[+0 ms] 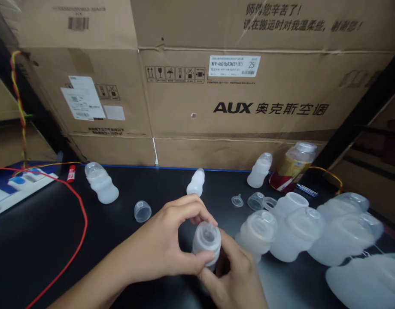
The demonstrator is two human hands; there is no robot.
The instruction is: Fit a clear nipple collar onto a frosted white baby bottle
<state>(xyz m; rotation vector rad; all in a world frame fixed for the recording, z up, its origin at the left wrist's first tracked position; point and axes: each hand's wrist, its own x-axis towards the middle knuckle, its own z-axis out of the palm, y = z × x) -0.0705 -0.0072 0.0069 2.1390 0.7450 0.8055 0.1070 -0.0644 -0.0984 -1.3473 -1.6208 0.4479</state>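
Between my hands, near the front of the table, stands a translucent white baby bottle [208,237] with a clear nipple on top and no dome cap over it. My left hand [171,234] curls its thumb and fingers round the bottle's collar. Lower down, my right hand [234,272] wraps the bottle's body, which the fingers mostly hide. A clear dome cap [142,211] lies to the left of my hands. To the right are a loose nipple [237,200], another dome cap [256,201] and a collar ring [270,203].
Several white baby bottles [289,231] crowd the right side. Capped bottles stand at the back left [101,182], back middle [196,182] and back right [259,170], beside a labelled jar [293,167]. A red wire [83,210] crosses the left. Cardboard [184,124] walls the back.
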